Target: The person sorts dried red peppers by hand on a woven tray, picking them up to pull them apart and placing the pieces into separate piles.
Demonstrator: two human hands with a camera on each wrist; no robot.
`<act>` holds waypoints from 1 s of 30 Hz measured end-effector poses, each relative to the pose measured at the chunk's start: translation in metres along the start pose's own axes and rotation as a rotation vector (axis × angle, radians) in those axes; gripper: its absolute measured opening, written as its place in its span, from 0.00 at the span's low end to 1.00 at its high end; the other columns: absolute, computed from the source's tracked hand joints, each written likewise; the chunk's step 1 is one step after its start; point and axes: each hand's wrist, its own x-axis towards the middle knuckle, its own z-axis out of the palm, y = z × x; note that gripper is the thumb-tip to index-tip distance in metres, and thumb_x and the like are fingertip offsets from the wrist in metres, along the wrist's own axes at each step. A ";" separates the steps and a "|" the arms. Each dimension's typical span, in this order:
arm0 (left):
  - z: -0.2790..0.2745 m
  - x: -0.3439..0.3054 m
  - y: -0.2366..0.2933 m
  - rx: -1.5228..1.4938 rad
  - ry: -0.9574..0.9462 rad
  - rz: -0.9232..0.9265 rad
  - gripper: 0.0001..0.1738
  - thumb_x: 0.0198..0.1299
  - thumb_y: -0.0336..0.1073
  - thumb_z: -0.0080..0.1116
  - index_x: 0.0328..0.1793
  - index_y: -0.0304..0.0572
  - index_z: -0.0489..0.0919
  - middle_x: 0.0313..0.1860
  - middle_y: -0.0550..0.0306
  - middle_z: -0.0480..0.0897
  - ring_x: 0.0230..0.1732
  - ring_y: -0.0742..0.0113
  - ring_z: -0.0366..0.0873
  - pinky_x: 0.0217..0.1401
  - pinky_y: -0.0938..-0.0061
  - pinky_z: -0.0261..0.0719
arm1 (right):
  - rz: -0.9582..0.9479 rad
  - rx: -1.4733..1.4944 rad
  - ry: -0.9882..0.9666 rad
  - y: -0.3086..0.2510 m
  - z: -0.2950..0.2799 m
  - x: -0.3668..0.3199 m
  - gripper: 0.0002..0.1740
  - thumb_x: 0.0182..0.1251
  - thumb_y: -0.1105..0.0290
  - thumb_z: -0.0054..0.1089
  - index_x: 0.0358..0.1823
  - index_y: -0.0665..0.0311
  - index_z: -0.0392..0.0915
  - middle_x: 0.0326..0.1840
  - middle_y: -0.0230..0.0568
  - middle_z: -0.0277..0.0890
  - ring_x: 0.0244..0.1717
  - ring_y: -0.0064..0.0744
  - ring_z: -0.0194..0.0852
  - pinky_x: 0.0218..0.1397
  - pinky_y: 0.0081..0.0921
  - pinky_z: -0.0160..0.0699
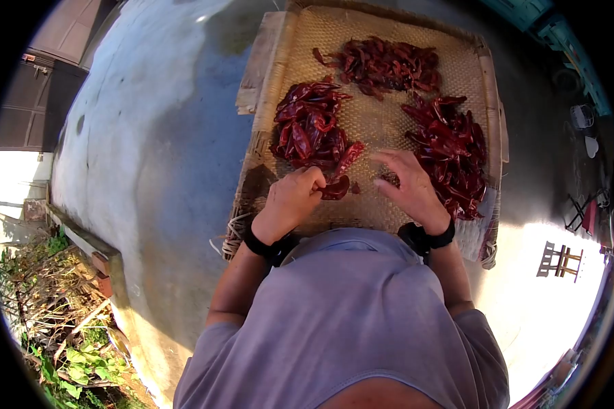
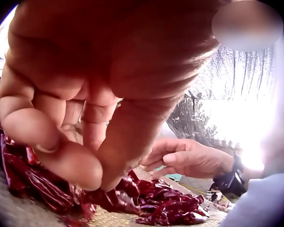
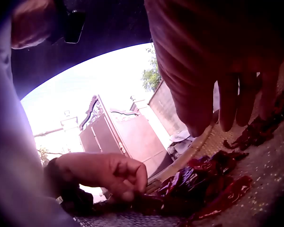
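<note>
Pinching red chili [image 1: 335,190] in left fingers [image 1: 288,204], near glossy pile [image 1: 307,129]; holding right fingers [image 1: 414,191] spread, empty, over woven tray [image 1: 381,123].

Looks bright and sharp at the woven tray [image 1: 382,129] in the head view, with deep shadow over the ground [image 1: 539,184] just right of the tray and white glare to its lower right. Curves toward black edges around the tray. Burns out to white above the tray in both wrist views, with purple haze.
</note>
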 end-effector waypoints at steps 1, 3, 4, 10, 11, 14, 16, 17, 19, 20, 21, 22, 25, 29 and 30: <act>0.004 0.003 0.005 -0.071 0.018 0.056 0.08 0.58 0.28 0.61 0.44 0.39 0.78 0.41 0.49 0.83 0.43 0.53 0.83 0.43 0.63 0.78 | -0.094 0.042 -0.039 -0.004 0.013 0.003 0.25 0.62 0.67 0.67 0.63 0.59 0.77 0.62 0.46 0.77 0.68 0.49 0.69 0.72 0.41 0.66; 0.011 0.011 0.010 -0.209 -0.005 0.113 0.09 0.59 0.29 0.61 0.45 0.37 0.78 0.39 0.49 0.83 0.42 0.52 0.83 0.44 0.63 0.78 | -0.163 0.095 -0.127 0.001 0.037 0.005 0.26 0.63 0.67 0.66 0.64 0.58 0.76 0.61 0.46 0.78 0.66 0.49 0.70 0.72 0.42 0.65; 0.013 0.016 0.010 -0.279 -0.016 0.142 0.09 0.59 0.29 0.61 0.45 0.37 0.78 0.39 0.49 0.83 0.42 0.51 0.83 0.44 0.63 0.78 | -0.198 0.120 -0.171 0.003 0.043 0.005 0.27 0.63 0.67 0.66 0.65 0.57 0.75 0.60 0.46 0.78 0.66 0.49 0.70 0.72 0.42 0.65; 0.031 0.023 0.002 0.078 -0.074 0.019 0.19 0.60 0.33 0.61 0.58 0.42 0.78 0.60 0.46 0.72 0.52 0.43 0.80 0.53 0.55 0.78 | 0.131 -0.229 0.083 0.008 0.003 -0.008 0.25 0.65 0.69 0.65 0.63 0.57 0.73 0.55 0.44 0.80 0.58 0.49 0.73 0.67 0.44 0.65; 0.041 0.025 -0.005 0.095 -0.057 0.043 0.20 0.60 0.33 0.61 0.59 0.42 0.78 0.61 0.46 0.72 0.52 0.42 0.80 0.54 0.55 0.78 | 0.113 -0.338 0.142 0.015 -0.008 -0.010 0.25 0.64 0.69 0.66 0.63 0.56 0.73 0.54 0.43 0.80 0.57 0.48 0.73 0.68 0.44 0.64; 0.055 0.032 -0.008 0.213 -0.119 0.020 0.21 0.60 0.33 0.61 0.61 0.41 0.78 0.62 0.47 0.71 0.52 0.42 0.80 0.55 0.54 0.79 | 0.234 -0.631 0.231 0.047 -0.025 -0.021 0.27 0.63 0.69 0.68 0.64 0.55 0.74 0.60 0.40 0.75 0.65 0.44 0.68 0.73 0.45 0.60; 0.062 0.035 -0.011 0.263 -0.162 0.012 0.22 0.60 0.33 0.60 0.62 0.40 0.78 0.62 0.48 0.71 0.53 0.43 0.80 0.55 0.54 0.79 | 0.282 -0.661 0.268 0.050 -0.033 -0.027 0.26 0.64 0.69 0.68 0.65 0.55 0.74 0.64 0.40 0.72 0.67 0.44 0.66 0.74 0.45 0.60; 0.067 0.037 -0.016 0.264 -0.167 0.029 0.22 0.60 0.32 0.59 0.62 0.39 0.78 0.62 0.48 0.71 0.53 0.44 0.80 0.56 0.55 0.80 | 0.306 -0.674 0.286 0.050 -0.035 -0.029 0.26 0.64 0.69 0.67 0.65 0.55 0.74 0.66 0.40 0.71 0.68 0.45 0.64 0.74 0.45 0.60; 0.067 0.036 -0.017 0.223 -0.151 0.061 0.22 0.60 0.30 0.59 0.61 0.37 0.78 0.62 0.49 0.71 0.54 0.45 0.80 0.56 0.55 0.80 | 0.244 -0.541 0.286 0.043 -0.034 -0.024 0.26 0.64 0.70 0.67 0.64 0.55 0.74 0.67 0.40 0.69 0.69 0.46 0.64 0.73 0.45 0.62; 0.066 0.035 -0.018 0.180 -0.132 0.078 0.21 0.60 0.30 0.58 0.61 0.36 0.78 0.62 0.49 0.71 0.54 0.46 0.80 0.56 0.56 0.80 | 0.216 -0.474 0.286 0.038 -0.031 -0.021 0.26 0.64 0.70 0.67 0.64 0.55 0.75 0.68 0.40 0.68 0.69 0.46 0.64 0.72 0.45 0.63; 0.065 0.034 -0.018 0.138 -0.113 0.097 0.21 0.59 0.29 0.58 0.60 0.36 0.79 0.62 0.49 0.71 0.55 0.46 0.80 0.56 0.56 0.80 | 0.166 -0.375 0.257 0.034 -0.023 -0.019 0.25 0.63 0.71 0.67 0.63 0.56 0.76 0.67 0.39 0.69 0.68 0.48 0.65 0.70 0.44 0.68; 0.067 0.032 -0.022 0.139 -0.098 0.134 0.21 0.59 0.29 0.58 0.60 0.36 0.79 0.62 0.49 0.71 0.55 0.46 0.79 0.56 0.56 0.80 | 0.074 -0.298 0.225 0.029 -0.017 -0.014 0.25 0.61 0.71 0.67 0.62 0.57 0.76 0.65 0.40 0.71 0.64 0.48 0.71 0.65 0.40 0.75; 0.069 0.026 -0.028 0.145 -0.074 0.158 0.19 0.59 0.28 0.58 0.58 0.39 0.80 0.60 0.48 0.71 0.55 0.45 0.79 0.56 0.55 0.80 | 0.000 -0.144 0.058 0.027 0.016 -0.005 0.23 0.61 0.70 0.66 0.59 0.57 0.77 0.60 0.41 0.74 0.53 0.47 0.79 0.54 0.38 0.81; 0.067 0.022 -0.026 0.193 -0.105 0.072 0.16 0.59 0.29 0.59 0.54 0.42 0.81 0.58 0.47 0.72 0.53 0.43 0.80 0.54 0.54 0.81 | -0.050 -0.172 -0.087 0.032 0.051 0.004 0.19 0.61 0.69 0.65 0.55 0.57 0.77 0.50 0.41 0.76 0.46 0.47 0.81 0.45 0.40 0.82; 0.065 0.022 -0.024 0.213 -0.111 0.075 0.15 0.59 0.29 0.59 0.53 0.43 0.81 0.58 0.47 0.72 0.52 0.43 0.80 0.53 0.54 0.81 | -0.054 -0.194 -0.114 0.034 0.056 0.005 0.18 0.61 0.69 0.64 0.54 0.57 0.77 0.48 0.41 0.76 0.44 0.47 0.81 0.43 0.40 0.82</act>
